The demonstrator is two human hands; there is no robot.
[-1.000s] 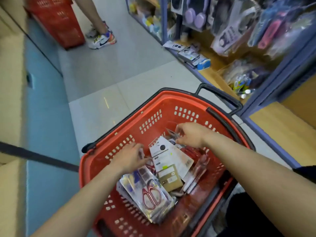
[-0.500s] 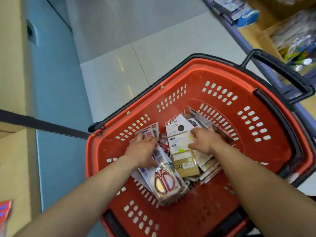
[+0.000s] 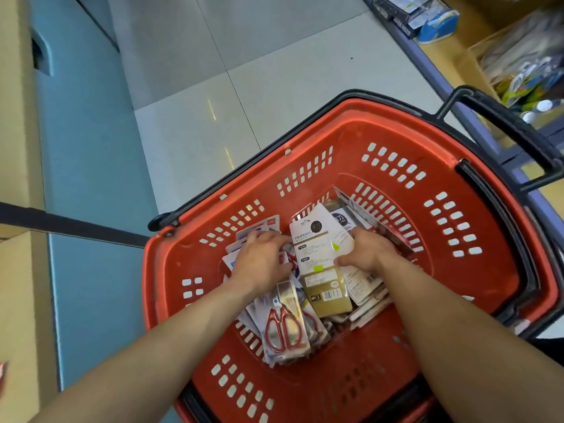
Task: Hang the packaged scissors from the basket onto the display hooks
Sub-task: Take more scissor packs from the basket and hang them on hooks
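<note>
A red shopping basket (image 3: 406,138) stands on the floor below me, with several packaged scissors piled in its bottom. My left hand (image 3: 262,261) grips the upper end of a stack of clear packs; the top one shows red-handled scissors (image 3: 285,328). My right hand (image 3: 367,251) holds a stack of white and gold card-backed packs (image 3: 323,270), its thumb lying on the front card and its fingers behind. More packs lean against the basket's far wall. No display hooks are in view.
The basket's black handle (image 3: 500,120) sticks out to the right, close to a blue-edged shelf (image 3: 439,65) holding small goods. Cardboard boxes (image 3: 15,132) and a blue wall line the left. Grey tiled floor (image 3: 244,56) stretches ahead.
My view has dropped down onto the basket and come closer. Both hands have settled on the two stacks of packs, the right one shifting from the far side onto the white and gold cards.
</note>
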